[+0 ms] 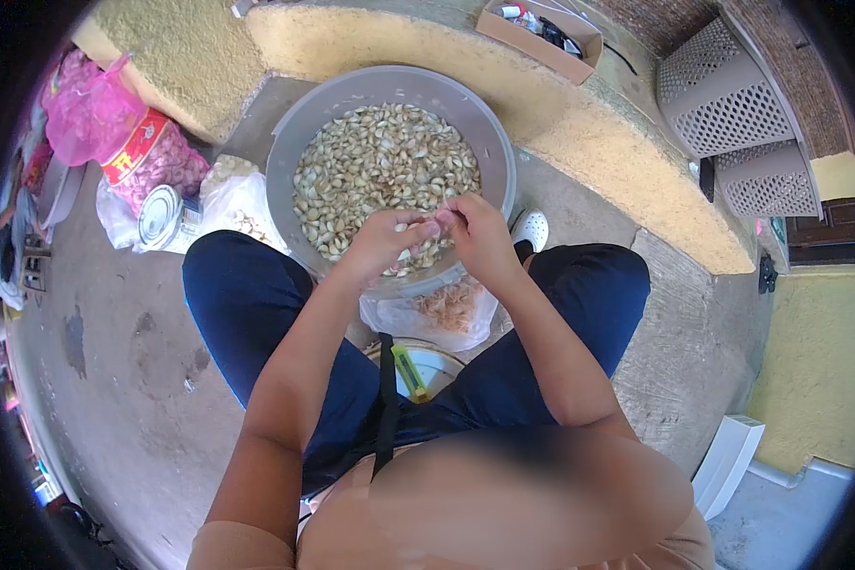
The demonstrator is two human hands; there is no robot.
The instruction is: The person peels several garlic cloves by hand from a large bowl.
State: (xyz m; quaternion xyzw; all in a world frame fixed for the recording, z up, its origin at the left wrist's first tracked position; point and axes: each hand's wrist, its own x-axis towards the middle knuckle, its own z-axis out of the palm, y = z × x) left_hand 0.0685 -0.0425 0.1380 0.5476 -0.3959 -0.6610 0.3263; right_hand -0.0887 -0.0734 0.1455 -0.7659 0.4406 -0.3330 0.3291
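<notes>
Both hands are over the near edge of a large grey tub (285, 142) that holds many garlic cloves (380, 157). My left hand (389, 244) has its fingers bent and pressed together, beside my right hand (473, 233), which pinches with thumb and forefinger. The fingertips of the two hands nearly meet; what they hold, if anything, is too small to make out. Just below the tub, a clear plastic bag (399, 318) holds brownish peelings (449, 306). A yellow-green cutter (409, 373) lies on a round lid between my legs.
At the left stand a pink net sack (166, 166), a metal can (161, 218) and a white bag (237, 199). A low yellow wall (579, 166) curves behind the tub, with a cardboard box (541, 43) on it. Grey perforated baskets (731, 95) are at the upper right.
</notes>
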